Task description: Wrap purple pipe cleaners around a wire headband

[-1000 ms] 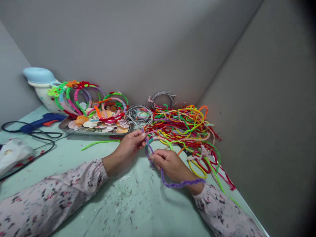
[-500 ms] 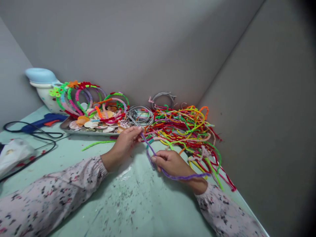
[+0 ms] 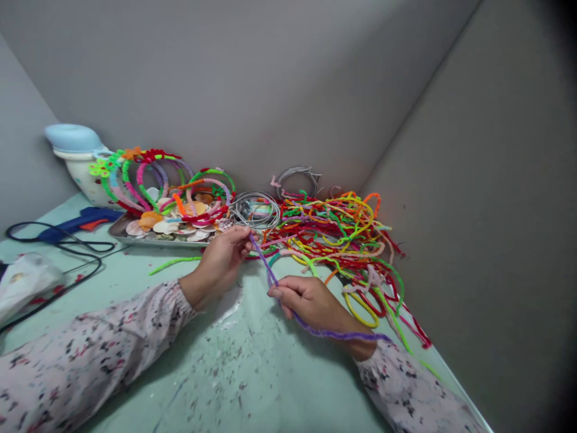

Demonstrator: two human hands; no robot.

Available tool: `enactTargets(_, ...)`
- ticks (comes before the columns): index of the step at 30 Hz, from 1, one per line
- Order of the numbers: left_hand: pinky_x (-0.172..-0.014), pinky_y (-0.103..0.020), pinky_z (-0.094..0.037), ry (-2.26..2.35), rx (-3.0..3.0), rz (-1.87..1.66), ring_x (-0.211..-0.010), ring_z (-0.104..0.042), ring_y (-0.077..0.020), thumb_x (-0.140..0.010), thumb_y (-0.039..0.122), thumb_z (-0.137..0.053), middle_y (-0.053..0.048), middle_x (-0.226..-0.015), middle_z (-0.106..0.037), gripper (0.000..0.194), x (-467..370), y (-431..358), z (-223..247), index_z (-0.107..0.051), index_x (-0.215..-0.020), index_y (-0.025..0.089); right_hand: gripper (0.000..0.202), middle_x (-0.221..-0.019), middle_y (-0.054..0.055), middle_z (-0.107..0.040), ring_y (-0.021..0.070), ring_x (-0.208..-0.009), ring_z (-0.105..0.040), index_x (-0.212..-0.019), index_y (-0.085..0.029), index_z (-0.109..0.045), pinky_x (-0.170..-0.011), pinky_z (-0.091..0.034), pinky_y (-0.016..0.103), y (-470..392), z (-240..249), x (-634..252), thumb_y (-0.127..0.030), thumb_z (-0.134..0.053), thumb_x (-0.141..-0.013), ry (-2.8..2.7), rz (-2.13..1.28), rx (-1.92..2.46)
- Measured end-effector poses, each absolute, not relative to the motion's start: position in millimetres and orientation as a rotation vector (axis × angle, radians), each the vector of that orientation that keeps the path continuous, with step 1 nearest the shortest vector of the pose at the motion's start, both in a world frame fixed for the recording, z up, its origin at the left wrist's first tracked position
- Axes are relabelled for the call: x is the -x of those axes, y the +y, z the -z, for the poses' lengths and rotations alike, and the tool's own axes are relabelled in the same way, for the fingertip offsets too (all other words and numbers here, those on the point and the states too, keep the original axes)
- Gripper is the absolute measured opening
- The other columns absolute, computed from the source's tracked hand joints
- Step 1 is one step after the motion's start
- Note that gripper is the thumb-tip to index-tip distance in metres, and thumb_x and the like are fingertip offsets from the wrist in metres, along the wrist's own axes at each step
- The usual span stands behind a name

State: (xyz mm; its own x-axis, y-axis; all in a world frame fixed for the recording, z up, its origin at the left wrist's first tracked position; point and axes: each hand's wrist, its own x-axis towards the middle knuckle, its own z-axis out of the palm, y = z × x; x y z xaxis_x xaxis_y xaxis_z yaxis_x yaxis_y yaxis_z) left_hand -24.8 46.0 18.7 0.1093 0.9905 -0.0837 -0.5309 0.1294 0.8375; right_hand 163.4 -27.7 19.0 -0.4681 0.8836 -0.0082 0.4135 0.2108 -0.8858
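A purple pipe cleaner (image 3: 315, 329) runs between my two hands above the table. Its upper end is pinched in the fingertips of my left hand (image 3: 223, 258). Lower down, my right hand (image 3: 306, 299) grips it between thumb and forefinger, and the rest trails right across my wrist. Behind my right hand lies a tangled heap of multicoloured pipe cleaners (image 3: 336, 225). A metal tray (image 3: 166, 242) with shells (image 3: 166, 227) stands just beyond my left hand. Several fuzzy coloured hoops (image 3: 142, 186) rest on the shells.
Coils of grey wire (image 3: 256, 207) lie between tray and heap. A blue glue gun (image 3: 67, 227) with a black cord (image 3: 94, 255) sits at left, near a white plastic bag (image 3: 29, 282). Behind stands a white container with a blue lid (image 3: 74, 138). Grey walls enclose the pale green table (image 3: 234, 373).
Both hands have moved slightly left, the right one also a little down. The purple pipe cleaner's trailing end now reaches farther over my right sleeve.
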Motion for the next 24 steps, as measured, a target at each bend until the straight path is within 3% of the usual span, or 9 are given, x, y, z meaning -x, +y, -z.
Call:
enactTargets(8,-0.048,-0.015,-0.039,0.804,-0.792,-1.378,-0.053,-0.049,-0.0055,-0.074,0.012,-0.062,0.000,-0.067,-0.058,0.004,21.0,43.4,-16.6,-0.060,-0.070,0.012,0.036,-0.053,-0.004,-0.053,0.0071,-0.049,-0.042,-0.060,-0.017,-0.054,-0.052,-0.035,0.021,-29.8,-15.5,-158.9,-0.036,-0.051,-0.090,-1.889,-1.308,1.179)
enactTargets(16,-0.051,-0.016,-0.040,0.824,-0.835,-1.286,-0.055,-0.050,-0.0058,-0.073,0.018,-0.068,-0.002,-0.075,-0.063,0.009,19.2,41.8,-17.8,-0.063,-0.077,0.011,0.029,-0.051,-0.006,-0.053,0.0057,-0.036,-0.040,-0.085,-0.016,-0.063,-0.036,-0.028,0.019,-24.6,-2.7,-161.9,-0.044,-0.054,-0.085,-1.618,-1.583,1.207)
enactTargets(24,-0.046,-0.015,-0.038,0.796,-0.837,-1.371,-0.051,-0.046,-0.0051,-0.069,0.011,-0.067,0.002,-0.062,-0.054,0.007,25.9,49.1,-12.7,-0.061,-0.066,0.012,0.026,-0.051,-0.004,-0.055,0.0071,-0.044,-0.043,-0.077,-0.017,-0.063,-0.046,-0.033,0.019,-27.1,1.7,-161.6,-0.037,-0.051,-0.089,-1.808,-1.381,1.220)
